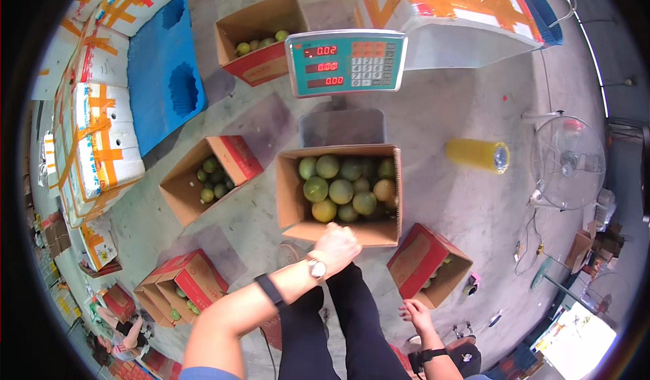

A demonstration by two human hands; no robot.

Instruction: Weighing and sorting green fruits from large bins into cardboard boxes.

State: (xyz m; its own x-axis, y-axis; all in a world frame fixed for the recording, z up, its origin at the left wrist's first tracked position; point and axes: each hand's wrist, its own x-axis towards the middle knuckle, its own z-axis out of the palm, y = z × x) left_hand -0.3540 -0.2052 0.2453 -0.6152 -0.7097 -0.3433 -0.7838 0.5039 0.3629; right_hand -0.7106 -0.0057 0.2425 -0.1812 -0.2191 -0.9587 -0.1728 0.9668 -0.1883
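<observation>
An open cardboard box (288,190) filled with round green and yellowish fruits (340,192) stands in front of me, at the platform of a digital scale. My left hand (337,250) is closed over the near flap of this box; its palm side is turned away, so I cannot make out what the fingers hold, if anything. On the right, my right hand (416,314) has its fingers apart and holds nothing. It is just below a red and brown carton (421,258) with some fruits in it.
The scale's teal display (345,61) rises behind the box, above its grey platform (342,128). More fruit cartons (247,156) stand at left and behind. Taped foam boxes (108,136) and a blue plastic piece (162,75) line the left. A yellow roll (477,155) and fan (567,162) are right.
</observation>
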